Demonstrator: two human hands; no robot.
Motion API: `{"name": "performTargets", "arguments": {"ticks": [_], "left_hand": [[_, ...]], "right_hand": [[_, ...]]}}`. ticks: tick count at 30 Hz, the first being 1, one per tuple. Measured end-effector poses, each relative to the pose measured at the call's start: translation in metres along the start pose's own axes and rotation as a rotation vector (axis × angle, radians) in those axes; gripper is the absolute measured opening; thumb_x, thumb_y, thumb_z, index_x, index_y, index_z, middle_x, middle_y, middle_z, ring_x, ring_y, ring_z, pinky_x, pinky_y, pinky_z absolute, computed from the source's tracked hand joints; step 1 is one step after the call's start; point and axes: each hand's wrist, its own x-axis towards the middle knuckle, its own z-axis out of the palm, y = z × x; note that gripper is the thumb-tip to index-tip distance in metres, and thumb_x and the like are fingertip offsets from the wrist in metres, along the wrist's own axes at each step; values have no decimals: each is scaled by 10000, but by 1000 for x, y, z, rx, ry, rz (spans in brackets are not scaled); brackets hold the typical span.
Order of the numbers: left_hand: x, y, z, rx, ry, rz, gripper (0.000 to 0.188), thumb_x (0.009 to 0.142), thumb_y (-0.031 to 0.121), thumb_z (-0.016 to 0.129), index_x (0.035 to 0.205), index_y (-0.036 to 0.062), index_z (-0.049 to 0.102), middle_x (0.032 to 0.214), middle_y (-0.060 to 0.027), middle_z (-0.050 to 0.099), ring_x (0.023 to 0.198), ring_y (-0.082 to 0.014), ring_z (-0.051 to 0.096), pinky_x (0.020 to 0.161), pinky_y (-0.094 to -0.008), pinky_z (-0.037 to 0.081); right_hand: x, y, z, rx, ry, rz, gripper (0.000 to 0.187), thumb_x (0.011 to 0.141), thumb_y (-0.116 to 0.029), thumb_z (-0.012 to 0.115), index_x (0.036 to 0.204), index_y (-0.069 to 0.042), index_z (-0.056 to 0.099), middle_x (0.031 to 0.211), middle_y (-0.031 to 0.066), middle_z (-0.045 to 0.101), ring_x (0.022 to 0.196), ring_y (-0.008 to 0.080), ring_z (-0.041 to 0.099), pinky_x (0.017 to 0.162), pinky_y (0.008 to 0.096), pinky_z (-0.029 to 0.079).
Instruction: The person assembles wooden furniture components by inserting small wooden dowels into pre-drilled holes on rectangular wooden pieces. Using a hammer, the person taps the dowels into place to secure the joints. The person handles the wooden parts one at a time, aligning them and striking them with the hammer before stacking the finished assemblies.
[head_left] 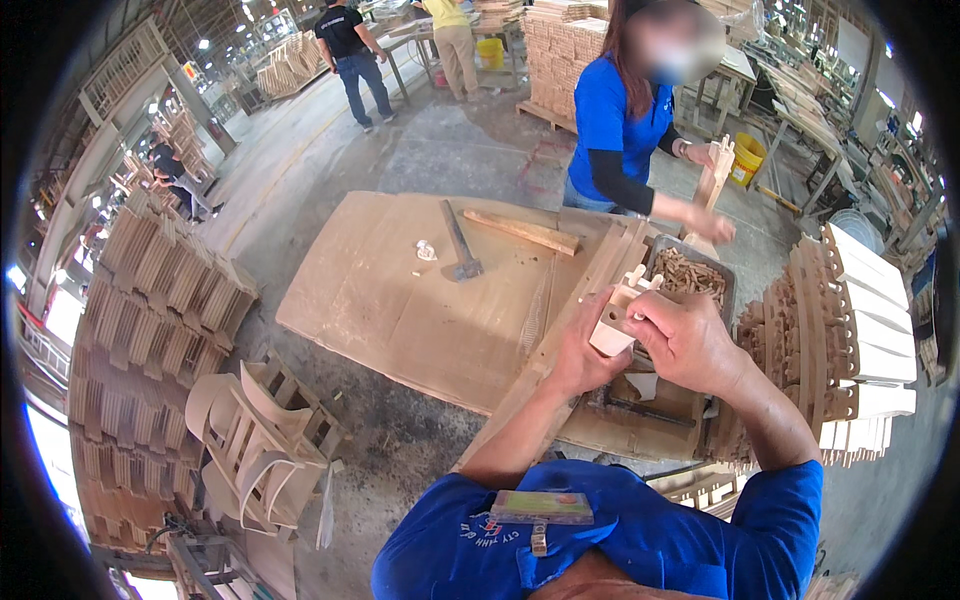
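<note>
A pale wooden piece (609, 334), smooth and block-like at its near end with a dark round hole in the face, is held up in front of the chest, above the right part of the work surface. Short rounded pegs (656, 282) stand out from its far side. The left hand (578, 352) is wrapped around the piece from the left and below; the right hand (692, 335) has thumb and fingers drawn in narrow against it, though I cannot tell whether they pinch a small peg. Just beyond lies a dark-rimmed tray (730, 312) heaped with stubby, light-brown dowels (690, 272). To the left, flat, scuffed brown cardboard (390, 320) carries a hammer (463, 250) with a dark metal head, a straight rough-grained wooden bar (522, 231) and a crumpled white scrap (426, 250). Across the tray, a co-worker (618, 110) in blue handles a long wooden part (714, 180). Curved, smooth-faced wooden parts (262, 440) and ribbed wooden stacks (140, 350) stand on the left, with pale, gently curved slats (872, 315) piled on the right
</note>
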Motion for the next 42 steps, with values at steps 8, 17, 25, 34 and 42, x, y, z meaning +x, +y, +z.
{"name": "performTargets", "arguments": {"ticks": [8, 17, 25, 34, 42], "left_hand": [[5, -11, 11, 34, 24, 87, 854, 713, 73, 783, 1488, -37, 442, 1267, -248, 605, 1152, -436, 621, 977, -474, 522], [-1, 7, 2, -7, 32, 19, 861, 709, 90, 792, 1496, 5, 453, 1286, -227, 607, 1184, -417, 622, 1013, -453, 514], [-4, 8, 2, -158, 60, -184, 793, 771, 92, 759, 1495, -13, 453, 1283, -157, 622, 1183, -259, 628, 1016, -372, 505], [-18, 2, -4, -190, 112, -233, 771, 783, 82, 762, 1482, -26, 455, 1269, -120, 630, 1172, -189, 613, 1016, -352, 503], [-11, -6, 0, -224, 156, -137, 763, 781, 58, 770, 1476, -23, 467, 1221, -148, 647, 1125, -211, 651, 977, -348, 522]], "right_hand": [[-12, 6, 11, 10, 135, 146, 114, 927, -86, 727, 907, -22, 635, 729, 177, 654, 624, 361, 672, 558, 409, 512], [-45, 14, 8, 175, 287, 282, 124, 950, -115, 743, 1006, -13, 698, 724, 122, 641, 595, 203, 627, 557, 320, 482], [-155, 240, 106, -30, -70, 1022, 328, 982, -272, 684, 1178, -9, 679, 1059, 215, 721, 932, 365, 699, 869, 461, 548], [-168, 269, 171, -145, 111, 749, 130, 932, -143, 639, 996, -71, 727, 930, 198, 721, 976, 435, 680, 834, 513, 540], [-171, 272, 126, 117, 174, 811, 144, 1019, -173, 639, 1000, -53, 717, 818, 72, 708, 711, 207, 660, 615, 367, 509]]}}
